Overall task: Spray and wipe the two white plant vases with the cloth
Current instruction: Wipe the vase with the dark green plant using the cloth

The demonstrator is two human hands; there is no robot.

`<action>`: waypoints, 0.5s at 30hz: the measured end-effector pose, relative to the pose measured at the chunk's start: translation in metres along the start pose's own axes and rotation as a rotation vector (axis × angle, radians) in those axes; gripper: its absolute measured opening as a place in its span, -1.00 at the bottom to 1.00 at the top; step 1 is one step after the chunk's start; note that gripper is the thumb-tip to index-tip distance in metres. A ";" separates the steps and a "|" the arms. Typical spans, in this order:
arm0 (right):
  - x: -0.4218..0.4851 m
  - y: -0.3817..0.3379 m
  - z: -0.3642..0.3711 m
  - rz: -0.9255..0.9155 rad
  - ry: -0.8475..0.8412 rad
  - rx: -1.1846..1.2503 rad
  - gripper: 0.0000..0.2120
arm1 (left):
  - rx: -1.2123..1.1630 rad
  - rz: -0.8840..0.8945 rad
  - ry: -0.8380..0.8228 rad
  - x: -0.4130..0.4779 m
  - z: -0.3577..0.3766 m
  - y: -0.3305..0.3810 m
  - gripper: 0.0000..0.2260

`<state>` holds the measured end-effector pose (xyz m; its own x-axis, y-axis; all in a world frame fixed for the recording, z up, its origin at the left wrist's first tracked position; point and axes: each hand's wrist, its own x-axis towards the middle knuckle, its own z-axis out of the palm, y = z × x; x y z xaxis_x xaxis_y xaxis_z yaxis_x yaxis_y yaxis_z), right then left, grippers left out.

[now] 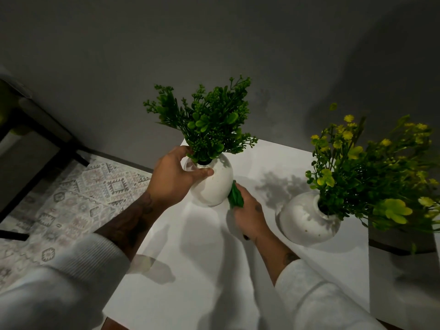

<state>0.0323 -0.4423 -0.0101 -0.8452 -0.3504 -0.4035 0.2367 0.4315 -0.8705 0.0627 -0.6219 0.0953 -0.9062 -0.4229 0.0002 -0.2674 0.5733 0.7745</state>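
Left hand [172,177] grips the left vase [214,184] neck, tilted toward 11 o'clock; right hand [247,215] clamps the green cloth [235,195] against its 4 o'clock side. Second vase [307,220] upright at 3 o'clock, nearer the right hand.

You get one wide-angle view from your head, looking forward and steeply down, close over your left hand [172,178] and right hand [248,214] at the white table [181,303], grey wall [238,44] across the top.
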 end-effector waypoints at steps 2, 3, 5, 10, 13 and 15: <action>-0.002 0.003 0.003 0.027 -0.030 -0.022 -0.35 | 0.023 0.001 -0.010 0.000 0.000 0.001 -0.65; -0.002 0.001 0.001 0.035 -0.024 -0.016 -0.36 | 0.032 0.002 -0.015 0.001 -0.001 0.001 -0.65; 0.002 -0.010 -0.003 0.041 0.006 0.010 -0.41 | 0.043 0.006 -0.018 0.001 -0.001 0.001 -0.65; 0.003 -0.039 -0.015 -0.051 0.087 0.104 -0.35 | 0.066 0.033 -0.009 0.002 -0.001 -0.001 -0.63; -0.004 -0.054 -0.018 -0.192 0.108 0.106 -0.35 | 0.061 0.032 -0.002 0.001 -0.001 -0.001 -0.63; -0.008 -0.064 -0.018 -0.352 0.093 0.066 -0.40 | 0.073 0.046 0.007 0.000 -0.001 -0.001 -0.64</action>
<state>0.0151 -0.4522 0.0535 -0.9195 -0.3897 -0.0518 -0.0481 0.2422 -0.9690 0.0626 -0.6228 0.0952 -0.9157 -0.3999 0.0397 -0.2487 0.6415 0.7257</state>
